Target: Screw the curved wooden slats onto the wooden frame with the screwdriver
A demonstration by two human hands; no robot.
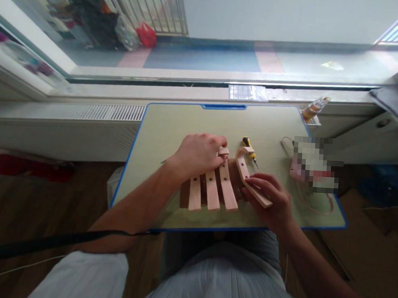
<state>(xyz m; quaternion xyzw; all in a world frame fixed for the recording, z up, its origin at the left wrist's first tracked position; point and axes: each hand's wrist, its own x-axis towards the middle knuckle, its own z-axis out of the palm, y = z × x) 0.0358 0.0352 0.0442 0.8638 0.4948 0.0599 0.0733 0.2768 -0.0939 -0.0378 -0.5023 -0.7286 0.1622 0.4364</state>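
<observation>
Both hands are engaged over the worktop; findings run left to right. My left forearm climbs diagonally from the lower left, and the left hand lies palm down across the upper part of the slats. The first slat, second slat and third slat lie side by side on the brown base, lower ends toward me. My left thumb and fingers are closed about the third slat's hooked end. The screwdriver lies beyond, untouched. The fourth slat slants away from the other three at the base's right side; whether it touches the base I cannot tell. My right hand grips its lower half between thumb and fingers, the right forearm rising from the lower right. Step in hand, in my judgement: positioning the fourth slat. A next move would call for squaring it with its neighbours, left hand firm, right grip steady.
</observation>
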